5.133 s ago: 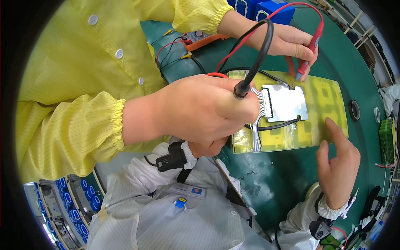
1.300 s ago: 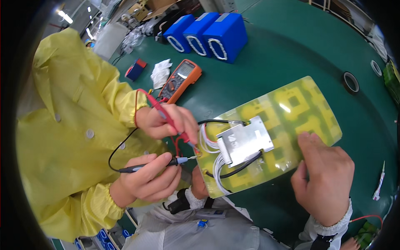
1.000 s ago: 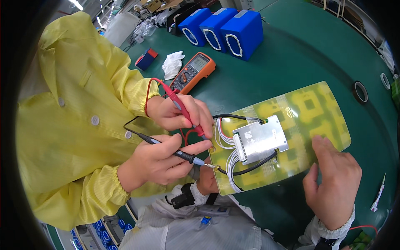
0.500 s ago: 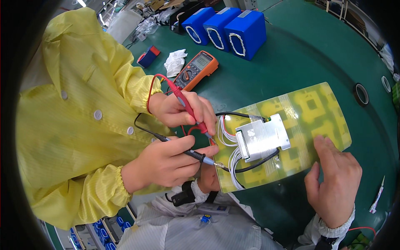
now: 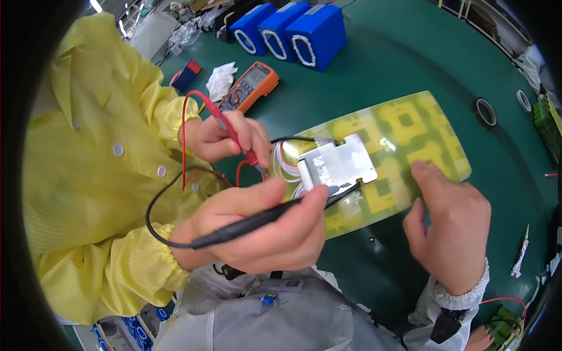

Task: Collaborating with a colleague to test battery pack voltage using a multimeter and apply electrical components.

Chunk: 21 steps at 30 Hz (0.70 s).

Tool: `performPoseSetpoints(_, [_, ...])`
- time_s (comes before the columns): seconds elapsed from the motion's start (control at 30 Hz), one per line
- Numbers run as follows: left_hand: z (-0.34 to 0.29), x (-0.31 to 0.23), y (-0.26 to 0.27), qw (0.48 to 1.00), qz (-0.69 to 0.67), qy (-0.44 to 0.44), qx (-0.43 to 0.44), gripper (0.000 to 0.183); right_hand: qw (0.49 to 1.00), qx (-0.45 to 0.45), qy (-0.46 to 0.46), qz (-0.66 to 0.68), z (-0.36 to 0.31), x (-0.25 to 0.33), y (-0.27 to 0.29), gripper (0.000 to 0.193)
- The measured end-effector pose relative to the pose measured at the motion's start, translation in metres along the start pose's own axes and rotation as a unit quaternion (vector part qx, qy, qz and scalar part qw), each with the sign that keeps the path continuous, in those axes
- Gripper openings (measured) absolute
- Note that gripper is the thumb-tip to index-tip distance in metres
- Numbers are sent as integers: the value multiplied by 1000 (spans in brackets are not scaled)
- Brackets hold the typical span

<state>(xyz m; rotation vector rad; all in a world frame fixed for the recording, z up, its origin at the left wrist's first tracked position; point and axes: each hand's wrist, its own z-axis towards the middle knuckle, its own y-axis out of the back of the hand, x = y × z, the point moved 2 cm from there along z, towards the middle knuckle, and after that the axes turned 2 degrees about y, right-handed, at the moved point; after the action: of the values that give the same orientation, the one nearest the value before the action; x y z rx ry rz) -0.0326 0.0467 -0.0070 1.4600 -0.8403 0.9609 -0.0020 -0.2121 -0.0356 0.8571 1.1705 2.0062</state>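
A flat yellow pack [image 5: 404, 128] lies on the green table [image 5: 398, 64] with a silver board [image 5: 339, 164] and white wires on top. My right hand [image 5: 451, 228] grips the pack's near right edge, fingertips on top and thumb at the rim. My left hand is almost wholly hidden under a co-worker's hand; only its black wrist strap [image 5: 234, 272] shows. The co-worker in a yellow coat [image 5: 99, 175] holds a black probe [image 5: 257, 219] with its tip at the board, and a red probe [image 5: 237, 137] by the white wires.
An orange multimeter [image 5: 252, 88] lies behind the co-worker's hands, beside a crumpled white wipe [image 5: 220, 79]. Three blue battery blocks [image 5: 293, 29] stand at the back. A tape ring [image 5: 486, 111] and a small tube [image 5: 520, 260] lie to the right.
The co-worker's hand with the black probe has moved right, bringing its tip up to the silver board. My right hand has stayed on the pack's edge.
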Motion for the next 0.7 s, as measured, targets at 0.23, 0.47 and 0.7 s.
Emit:
performPoseSetpoints(0.23, [-21,4,24,997,-6,-77,23,21,1000,-9,8,15,-3,-3,1,37])
performPoseSetpoints(0.47, [-55,-11,27,987,3,-152,43,22,1000,-7,-5,17,-5,-4,2,36])
performPoseSetpoints(0.7, [-20,-1,24,993,71,-90,35,18,1000,-2,4,12,-2,-2,0,38])
